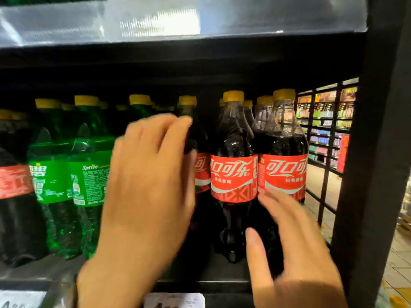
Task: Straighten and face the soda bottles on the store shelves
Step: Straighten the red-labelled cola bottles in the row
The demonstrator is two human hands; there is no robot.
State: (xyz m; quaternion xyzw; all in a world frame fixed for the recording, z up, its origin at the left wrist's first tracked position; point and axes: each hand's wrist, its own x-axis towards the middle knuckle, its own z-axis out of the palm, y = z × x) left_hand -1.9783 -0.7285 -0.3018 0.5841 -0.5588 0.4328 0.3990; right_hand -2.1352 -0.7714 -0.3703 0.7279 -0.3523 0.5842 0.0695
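1. Where the shelf [222, 282] starts at the far left, a cola bottle with a blurred red label [13, 183] stands at the front edge, only partly in view.
2. Just beside it stand two green Sprite bottles [69, 174], upright and touching; the left one shows its front, the right one is turned so that small print faces out. More yellow-capped green bottles stand behind them in the dark.
3. At the middle, the left hand [151, 181] is raised with its back toward me, fingers spread and curved, the grip open; the fingertips lie against the shoulder of a half-hidden cola bottle [200, 152]. I cannot tell whether they press on it.
4. To the right, the centre cola bottle [233, 174] stands upright, its red label facing out.
5. Touching it is the right cola bottle [282, 172], label also forward.
6. The right hand [293, 245] reaches low with its grip apart, fingertips on the lower body of that bottle, thumb spread toward the centre one.
7. Past a black upright [373, 152], another aisle's shelves [327, 127] show through a grid.
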